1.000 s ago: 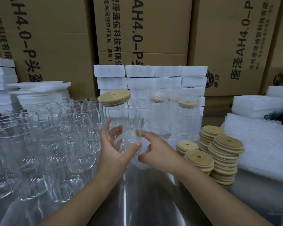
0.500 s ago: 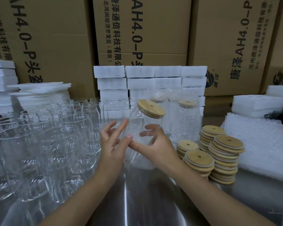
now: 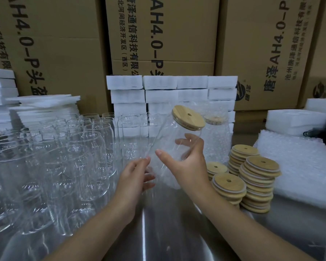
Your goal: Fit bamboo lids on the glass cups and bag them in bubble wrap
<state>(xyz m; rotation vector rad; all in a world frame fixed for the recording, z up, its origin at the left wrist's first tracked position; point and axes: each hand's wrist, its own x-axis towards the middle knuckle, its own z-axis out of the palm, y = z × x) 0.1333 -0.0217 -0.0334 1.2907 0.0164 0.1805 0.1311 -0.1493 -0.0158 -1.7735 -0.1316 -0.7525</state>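
The right hand [image 3: 188, 166] has tipped the cup [image 3: 166, 132] further right; it grips the smooth glass wall, with the bamboo lid [image 3: 188, 117] seated. The left hand [image 3: 134, 176] touches the cup's base, and I cannot tell whether it grips. Bagging looks next and calls for an opened bag. Round lid stacks [image 3: 252, 178] stand right of the cup, the knobbly bubble wrap [image 3: 299, 162] farther right, and bare glasses [image 3: 73, 157] left.

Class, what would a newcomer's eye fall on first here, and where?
A tilted glass cup with a bamboo lid, held mid-frame in the right hand. Stacks of loose lids stand to its right; a crowd of bare cups fills the left.
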